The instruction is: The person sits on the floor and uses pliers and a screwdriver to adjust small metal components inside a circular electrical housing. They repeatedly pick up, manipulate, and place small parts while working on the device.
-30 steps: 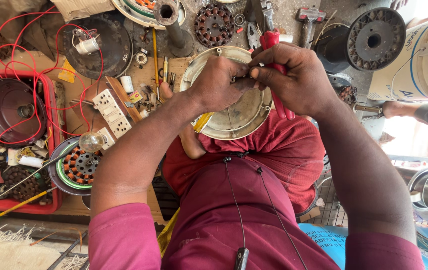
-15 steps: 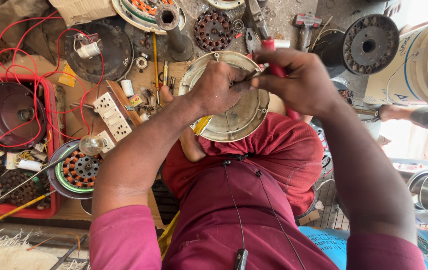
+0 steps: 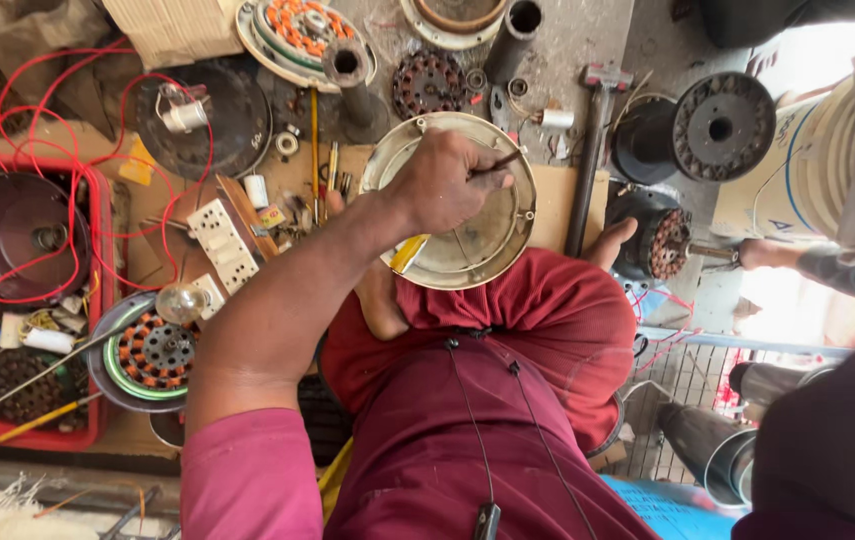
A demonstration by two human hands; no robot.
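My left hand (image 3: 444, 183) rests over a round, shallow metal fan cover (image 3: 487, 250) that lies on my lap, against my maroon trousers. Its fingers are closed on a thin dark rod (image 3: 500, 161) that sticks out to the right over the cover's bowl. A yellow strip (image 3: 408, 253) shows under the wrist at the cover's left rim. My right hand itself is not in view; only a blurred dark maroon sleeve (image 3: 827, 440) fills the lower right corner.
Wound fan stators (image 3: 152, 350), dark motor housings (image 3: 212, 120), a white socket strip (image 3: 222, 243), a hammer (image 3: 592, 150) and red wires (image 3: 57, 170) litter the bench. A red tray (image 3: 97, 300) of parts sits left. Another person's hand (image 3: 759, 254) holds a rotor (image 3: 667, 243) at right.
My right hand, which held a red-handled tool over the cover, has left the view. My left hand stays on the cover, now pinching the thin rod.
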